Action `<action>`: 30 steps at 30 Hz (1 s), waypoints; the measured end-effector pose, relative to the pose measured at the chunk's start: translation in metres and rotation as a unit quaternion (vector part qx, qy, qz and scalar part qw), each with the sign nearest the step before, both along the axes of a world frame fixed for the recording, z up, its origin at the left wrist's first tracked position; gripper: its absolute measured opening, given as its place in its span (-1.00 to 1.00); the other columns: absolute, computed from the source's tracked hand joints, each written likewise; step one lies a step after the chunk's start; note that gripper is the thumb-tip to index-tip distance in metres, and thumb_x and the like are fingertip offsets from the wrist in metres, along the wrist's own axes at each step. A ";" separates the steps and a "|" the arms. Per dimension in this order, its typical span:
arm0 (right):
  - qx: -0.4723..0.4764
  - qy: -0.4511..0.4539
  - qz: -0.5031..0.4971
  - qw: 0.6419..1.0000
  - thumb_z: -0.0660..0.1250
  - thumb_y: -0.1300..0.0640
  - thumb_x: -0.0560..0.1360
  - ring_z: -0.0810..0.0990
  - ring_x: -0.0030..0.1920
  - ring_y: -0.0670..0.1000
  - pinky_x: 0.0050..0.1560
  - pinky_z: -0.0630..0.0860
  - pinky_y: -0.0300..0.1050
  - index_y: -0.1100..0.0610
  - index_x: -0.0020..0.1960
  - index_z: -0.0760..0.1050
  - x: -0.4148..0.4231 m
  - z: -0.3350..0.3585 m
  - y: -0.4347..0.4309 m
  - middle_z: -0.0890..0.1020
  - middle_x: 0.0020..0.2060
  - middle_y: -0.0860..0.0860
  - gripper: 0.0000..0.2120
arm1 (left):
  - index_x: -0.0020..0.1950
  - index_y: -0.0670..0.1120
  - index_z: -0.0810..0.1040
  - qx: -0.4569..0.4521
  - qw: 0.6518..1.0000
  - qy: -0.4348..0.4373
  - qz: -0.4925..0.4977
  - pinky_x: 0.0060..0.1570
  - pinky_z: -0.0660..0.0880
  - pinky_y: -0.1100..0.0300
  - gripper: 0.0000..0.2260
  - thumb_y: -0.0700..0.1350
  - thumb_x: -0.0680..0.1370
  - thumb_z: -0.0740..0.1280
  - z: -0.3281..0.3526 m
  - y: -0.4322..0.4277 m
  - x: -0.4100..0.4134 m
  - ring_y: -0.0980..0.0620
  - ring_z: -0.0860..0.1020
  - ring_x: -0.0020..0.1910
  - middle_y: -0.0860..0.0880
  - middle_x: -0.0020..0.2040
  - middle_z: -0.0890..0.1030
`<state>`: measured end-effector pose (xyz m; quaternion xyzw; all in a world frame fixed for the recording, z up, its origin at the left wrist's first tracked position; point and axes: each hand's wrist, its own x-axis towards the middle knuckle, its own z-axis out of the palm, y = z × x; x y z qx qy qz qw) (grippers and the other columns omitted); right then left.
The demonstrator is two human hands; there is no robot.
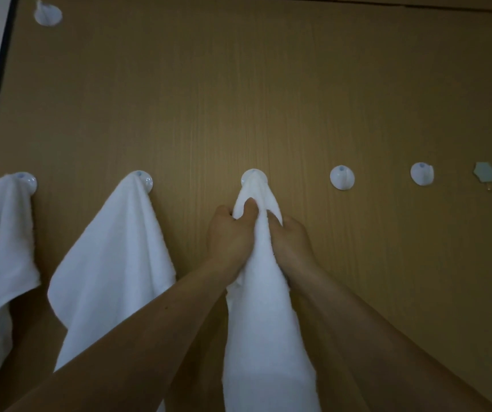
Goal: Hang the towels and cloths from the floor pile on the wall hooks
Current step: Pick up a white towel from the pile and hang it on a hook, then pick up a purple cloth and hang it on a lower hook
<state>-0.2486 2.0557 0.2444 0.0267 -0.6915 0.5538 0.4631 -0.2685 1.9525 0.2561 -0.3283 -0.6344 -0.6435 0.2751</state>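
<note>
Left hand [231, 233] clenched on white towel [264, 322] just below third hook [253, 176]; right hand [291, 237] gripping the opposite side. Bunched, narrow, draped over the hook against the brown wall panel [268, 99], trailing downward between both forearms.

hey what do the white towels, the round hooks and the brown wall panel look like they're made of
White towels: looks like cotton terry, with a soft, nubby matte surface and limp folds. Round hooks: probably glossy white plastic, given their smooth moulded shape and highlights. Brown wall panel: wood or wood-look laminate, with fine vertical grain lines; which one is unclear.
</note>
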 end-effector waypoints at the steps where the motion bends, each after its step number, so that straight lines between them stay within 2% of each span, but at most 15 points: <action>1: 0.035 0.026 -0.033 0.999 0.22 -0.10 0.58 0.59 -0.29 -0.05 -0.27 0.50 -0.17 0.08 -0.17 0.50 0.001 -0.008 0.002 0.58 -0.33 -0.04 -0.70 | -0.01 -0.08 0.46 -0.002 1.000 -0.006 0.000 -0.40 0.36 0.34 -0.68 0.18 0.56 0.22 -0.003 0.000 -0.001 0.14 0.55 -0.22 0.03 -0.17 0.56; 3: 0.116 0.029 -0.108 0.987 0.16 -0.20 0.57 0.60 -0.21 -0.08 -0.21 0.52 -0.15 0.06 -0.01 0.50 0.005 -0.023 0.009 0.60 -0.22 -0.08 -0.66 | 0.06 -0.07 0.49 -0.014 1.000 -0.010 -0.017 -0.34 0.40 0.33 -0.65 0.21 0.55 0.23 -0.017 0.002 -0.006 0.13 0.57 -0.16 0.04 -0.11 0.59; 6: 0.176 -0.032 -0.161 0.971 0.11 -0.22 0.59 0.59 -0.11 -0.05 -0.10 0.53 -0.09 0.06 0.15 0.44 0.014 -0.047 0.022 0.59 -0.08 -0.07 -0.61 | 0.07 -0.01 0.52 -0.020 0.998 0.006 -0.056 -0.25 0.44 0.43 -0.69 0.20 0.54 0.26 -0.054 0.004 -0.010 0.19 0.59 -0.12 0.10 -0.09 0.61; 8: 0.171 -0.052 -0.171 0.969 0.10 -0.19 0.61 0.58 -0.06 0.01 -0.03 0.52 -0.05 0.07 0.16 0.41 0.020 -0.062 0.026 0.57 -0.04 -0.03 -0.65 | -0.02 0.07 0.50 -0.007 0.998 0.023 -0.052 -0.31 0.42 0.52 -0.82 0.16 0.56 0.26 -0.080 0.003 -0.012 0.35 0.56 -0.18 0.17 -0.15 0.58; 10: 0.147 -0.047 -0.179 0.972 0.10 -0.12 0.62 0.57 -0.09 0.01 -0.11 0.47 -0.10 0.07 0.07 0.40 0.027 -0.080 0.027 0.57 -0.10 -0.03 -0.72 | -0.09 0.14 0.46 0.006 0.998 0.018 -0.054 -0.32 0.39 0.58 -0.90 0.13 0.57 0.26 -0.105 0.000 -0.015 0.45 0.52 -0.25 0.19 -0.21 0.55; 13: 0.111 -0.076 -0.188 0.973 0.10 -0.06 0.63 0.55 -0.15 -0.07 -0.23 0.40 -0.18 0.06 0.10 0.43 0.040 -0.110 0.024 0.58 -0.12 -0.07 -0.76 | -0.03 0.08 0.49 -0.010 0.995 -0.010 -0.098 -0.34 0.43 0.50 -0.86 0.12 0.58 0.24 -0.144 -0.006 -0.024 0.33 0.55 -0.29 0.10 -0.21 0.60; 17: 0.098 -0.158 -0.261 0.947 0.06 -0.08 0.64 0.54 -0.04 0.00 -0.08 0.39 -0.13 0.10 0.21 0.43 0.065 -0.165 0.011 0.56 -0.02 -0.03 -0.67 | -0.03 0.07 0.48 -0.074 0.983 -0.067 -0.151 -0.31 0.39 0.51 -0.85 0.10 0.60 0.21 -0.200 -0.015 -0.026 0.31 0.55 -0.21 0.20 -0.19 0.58; 19: 0.084 -0.179 -0.282 0.939 0.04 -0.11 0.64 0.54 -0.05 -0.01 -0.09 0.39 -0.12 0.08 0.17 0.43 0.083 -0.196 -0.001 0.57 -0.03 -0.04 -0.67 | -0.02 -0.02 0.51 -0.106 0.971 -0.080 -0.198 -0.25 0.43 0.40 -0.86 -0.01 0.63 0.20 -0.231 -0.021 -0.022 0.24 0.56 -0.22 0.15 -0.20 0.58; 21: 0.084 -0.207 -0.313 0.923 0.03 -0.12 0.64 0.53 -0.05 -0.03 -0.09 0.38 -0.12 0.08 0.15 0.45 0.103 -0.226 -0.017 0.58 -0.01 -0.02 -0.65 | -0.14 -0.10 0.47 -0.148 0.962 -0.056 -0.222 -0.24 0.45 0.24 -0.83 -0.17 0.63 0.19 -0.258 -0.033 -0.012 0.13 0.52 -0.27 0.06 -0.27 0.54; 23: 0.084 -0.244 -0.351 0.900 0.06 -0.11 0.64 0.53 -0.07 0.00 -0.11 0.35 -0.13 0.17 0.16 0.48 0.128 -0.256 -0.037 0.60 0.02 0.05 -0.60 | -0.21 -0.09 0.40 -0.204 0.947 -0.012 -0.248 -0.23 0.44 0.12 -0.80 -0.16 0.62 0.18 -0.284 -0.048 0.005 0.10 0.48 -0.31 -0.01 -0.29 0.51; 25: 0.080 -0.264 -0.378 0.884 0.09 -0.06 0.64 0.55 -0.09 0.14 -0.18 0.34 -0.06 0.33 0.08 0.49 0.158 -0.290 -0.061 0.62 -0.03 0.21 -0.56 | -0.07 -0.14 0.46 -0.281 0.921 0.018 -0.270 -0.09 0.46 0.09 -0.81 -0.04 0.61 0.18 -0.310 -0.059 0.026 0.01 0.54 -0.16 -0.11 -0.13 0.57; 26: 0.070 -0.279 -0.390 0.875 0.11 -0.05 0.64 0.55 -0.09 0.18 -0.18 0.34 -0.04 0.36 0.05 0.49 0.175 -0.308 -0.072 0.61 -0.06 0.25 -0.55 | 0.14 -0.17 0.47 -0.341 0.900 0.020 -0.271 0.08 0.43 0.07 -0.72 0.01 0.62 0.17 -0.324 -0.062 0.039 -0.05 0.54 0.04 -0.14 0.09 0.57; 27: 0.054 -0.304 -0.399 0.864 0.11 -0.06 0.64 0.55 -0.10 0.19 -0.19 0.36 -0.03 0.36 0.03 0.48 0.196 -0.326 -0.082 0.60 -0.10 0.26 -0.55 | 0.35 -0.16 0.37 -0.404 0.873 0.017 -0.272 0.24 0.35 0.07 -0.60 0.06 0.62 0.16 -0.337 -0.065 0.053 -0.08 0.46 0.25 -0.15 0.31 0.46; 28: 0.038 -0.335 -0.401 0.852 0.11 -0.07 0.63 0.54 -0.13 0.17 -0.17 0.37 -0.05 0.32 -0.01 0.47 0.217 -0.344 -0.092 0.58 -0.15 0.23 -0.56 | 0.47 -0.14 0.24 -0.450 0.846 0.022 -0.284 0.35 0.26 0.09 -0.51 0.09 0.62 0.15 -0.350 -0.068 0.069 -0.10 0.36 0.37 -0.14 0.44 0.34; 30: 0.016 -0.404 -0.401 0.822 0.11 -0.12 0.63 0.46 -0.13 0.05 -0.12 0.34 -0.13 0.13 -0.05 0.36 0.262 -0.377 -0.112 0.46 -0.16 0.07 -0.69 | 0.54 -0.12 0.11 -0.501 0.797 0.054 -0.333 0.40 0.17 0.13 -0.42 0.11 0.61 0.16 -0.375 -0.074 0.102 -0.09 0.25 0.44 -0.14 0.51 0.22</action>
